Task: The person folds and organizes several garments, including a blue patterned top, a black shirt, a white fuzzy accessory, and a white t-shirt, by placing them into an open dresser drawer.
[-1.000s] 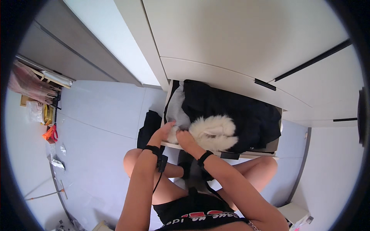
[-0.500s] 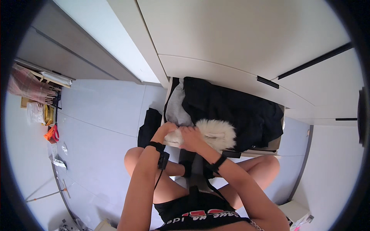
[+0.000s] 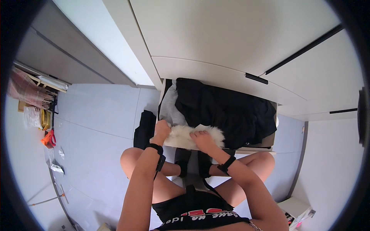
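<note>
A white fur piece (image 3: 181, 135) is lying lengthwise along the front of the open drawer (image 3: 246, 151), with the left hand (image 3: 162, 131) seemingly gripping its left end and the right hand (image 3: 203, 140) resting on it farther right, though whether those fingers are pinching fur is impossible to tell. The step in hand seems to be straightening the piece, the next move calling for light, even handling, while grey cloth (image 3: 168, 107) and black clothing (image 3: 227, 111) are lying just behind it.

Home, perhaps a bedroom, open drawer (image 3: 252, 150), clothes (image 3: 227, 107), pale cabinet (image 3: 231, 34)
</note>
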`<state>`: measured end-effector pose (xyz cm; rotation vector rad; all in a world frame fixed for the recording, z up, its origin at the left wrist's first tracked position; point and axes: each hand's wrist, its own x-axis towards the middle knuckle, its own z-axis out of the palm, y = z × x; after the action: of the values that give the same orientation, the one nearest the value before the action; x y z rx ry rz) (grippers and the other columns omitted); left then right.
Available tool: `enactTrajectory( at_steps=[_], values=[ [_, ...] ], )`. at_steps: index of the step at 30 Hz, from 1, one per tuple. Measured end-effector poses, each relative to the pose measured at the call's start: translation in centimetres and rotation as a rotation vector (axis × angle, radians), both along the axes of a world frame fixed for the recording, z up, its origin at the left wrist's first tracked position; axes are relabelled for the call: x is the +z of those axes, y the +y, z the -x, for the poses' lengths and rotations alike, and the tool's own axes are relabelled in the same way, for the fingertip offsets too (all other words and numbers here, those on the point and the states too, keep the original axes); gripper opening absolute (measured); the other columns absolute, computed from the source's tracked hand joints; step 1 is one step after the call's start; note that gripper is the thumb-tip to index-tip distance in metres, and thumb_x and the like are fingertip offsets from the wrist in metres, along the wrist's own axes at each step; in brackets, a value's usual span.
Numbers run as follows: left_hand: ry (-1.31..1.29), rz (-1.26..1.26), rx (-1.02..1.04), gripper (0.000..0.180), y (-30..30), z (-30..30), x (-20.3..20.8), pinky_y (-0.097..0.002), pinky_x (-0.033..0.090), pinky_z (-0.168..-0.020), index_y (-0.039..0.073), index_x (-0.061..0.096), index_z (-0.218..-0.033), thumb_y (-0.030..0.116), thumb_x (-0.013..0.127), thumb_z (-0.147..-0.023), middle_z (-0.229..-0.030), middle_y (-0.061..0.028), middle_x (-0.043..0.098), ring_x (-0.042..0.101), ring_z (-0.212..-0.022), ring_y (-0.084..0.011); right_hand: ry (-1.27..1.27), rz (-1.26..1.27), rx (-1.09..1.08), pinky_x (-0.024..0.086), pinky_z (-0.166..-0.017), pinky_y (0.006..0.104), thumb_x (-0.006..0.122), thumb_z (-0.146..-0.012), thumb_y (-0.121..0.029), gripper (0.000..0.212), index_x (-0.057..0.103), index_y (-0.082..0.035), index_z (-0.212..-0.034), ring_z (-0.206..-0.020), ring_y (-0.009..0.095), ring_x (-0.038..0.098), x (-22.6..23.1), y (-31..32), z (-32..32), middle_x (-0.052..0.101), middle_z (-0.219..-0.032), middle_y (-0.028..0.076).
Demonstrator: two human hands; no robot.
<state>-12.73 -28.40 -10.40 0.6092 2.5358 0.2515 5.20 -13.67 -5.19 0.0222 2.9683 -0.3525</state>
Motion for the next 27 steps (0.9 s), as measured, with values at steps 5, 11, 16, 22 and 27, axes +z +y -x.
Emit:
enactTrajectory(
  at_steps=[5, 11, 16, 22, 27],
  values=[
    [0.319, -0.019, -0.161, 0.014, -0.3, -0.6, -0.4, -0.0367, 0.05, -0.064, 0.007, 0.066, -0.07, 0.021, 0.061, -0.068, -0.076, -0.0146, 0.064, 0.062, -0.073, -0.0287, -0.147, 0.209, 0.03, 0.049, -0.072, 0.0383, 0.058, -0.069, -0.009, 0.03, 0.054, -0.006, -0.099, -0.084, 0.029, 0.06, -0.7, 0.6, 1.6, 0.061, -0.088, 0.012],
    [0.376, 0.04, -0.711, 0.02, 1.3, 1.3, 3.2, -0.0382, 0.048, -0.07, 0.01, 0.067, -0.078, 0.028, 0.059, -0.072, -0.082, -0.0098, 0.063, 0.061, -0.084, -0.0272, -0.363, 0.094, 0.073, 0.051, -0.068, 0.0398, 0.053, -0.072, -0.011, 0.017, 0.062, -0.004, -0.084, -0.078, 0.032, 0.062, -4.5, 0.7, 2.4, 0.063, -0.079, 0.016],
    [-0.178, -0.065, -0.86, 0.019, 1.9, -0.3, 3.6, -0.0392, 0.046, -0.078, 0.018, 0.066, -0.086, 0.021, 0.061, -0.068, -0.09, -0.0078, 0.062, 0.056, -0.096, -0.0277, -0.452, 0.137, 0.037, 0.05, -0.071, 0.0388, 0.051, -0.073, -0.011, 0.02, 0.063, -0.005, -0.088, -0.08, 0.032, 0.062, -4.4, 0.9, 2.8, 0.063, -0.086, 0.016],
    [-0.18, -0.064, -1.114, 0.034, 0.7, 1.1, 0.5, -0.0384, 0.047, -0.08, 0.017, 0.062, -0.097, 0.01, 0.064, -0.064, -0.096, -0.0105, 0.061, 0.057, -0.094, -0.0307, -0.314, 0.4, 0.066, 0.046, -0.083, 0.0378, 0.055, -0.072, -0.006, 0.037, 0.055, -0.007, -0.109, -0.094, 0.033, 0.057, -3.4, 2.0, 1.4, 0.058, -0.106, 0.016],
    [-0.122, 0.046, -1.154, 0.037, 3.1, -0.1, 0.6, -0.0387, 0.048, -0.078, 0.015, 0.056, -0.107, 0.008, 0.056, -0.071, -0.095, -0.0129, 0.061, 0.058, -0.091, -0.0314, -0.238, 0.384, 0.09, 0.045, -0.083, 0.0389, 0.054, -0.076, -0.009, 0.038, 0.053, -0.013, -0.114, -0.094, 0.032, 0.057, -6.7, 2.8, 0.3, 0.057, -0.106, 0.017]
  ],
)
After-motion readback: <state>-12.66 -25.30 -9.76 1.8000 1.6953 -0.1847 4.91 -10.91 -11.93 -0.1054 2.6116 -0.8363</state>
